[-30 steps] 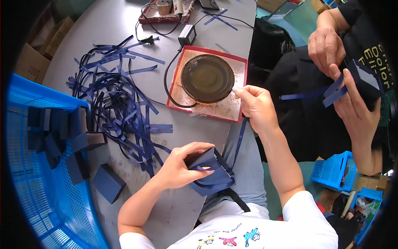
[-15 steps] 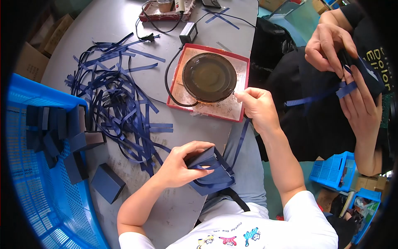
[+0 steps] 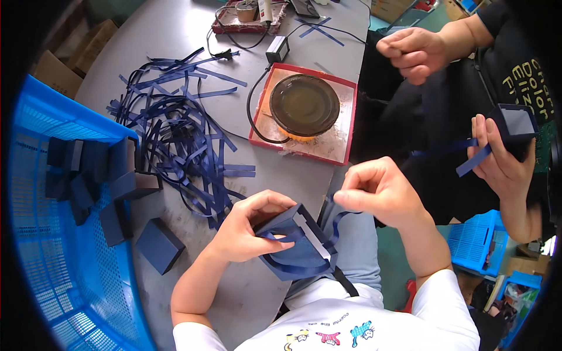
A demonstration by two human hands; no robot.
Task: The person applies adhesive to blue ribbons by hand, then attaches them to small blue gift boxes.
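from the head view, clamps the left hand [image 3: 249, 225] on a navy box [image 3: 301, 243], with fingers over the far side and thumb across the near face; holds this box tilted above the lap, at the near edge of the gray table [image 3: 234, 298], with a pale strip showing along the right side and a navy satin ribbon [image 3: 301, 270] looped across the lower face. holds the right hand [image 3: 380, 190] well apart from the left, beyond the box, with thumb and fingers curled; cannot tell of any grip on the ribbon's upper stretch, curling up to just under that hand. farther ahead, sees a round dark dish of murky liquid [image 3: 304, 105] set in a shallow red-rimmed tray [image 3: 328, 146], with a black cable [image 3: 249, 111] curving round to a small adapter box [image 3: 277, 50]. to the left, finds a tangled heap of navy ribbon lengths [image 3: 187, 140], and nearer, a lone navy box [image 3: 160, 245] beside a blue plastic crate [image 3: 108, 266], with more boxes [image 3: 93, 161] piled at the crate's far end. on the right, sees a co-worker's bare hand [image 3: 418, 52] half curled in midair and a co-worker's other hand [image 3: 500, 155] holding an open navy box [image 3: 518, 123] with ribbon.
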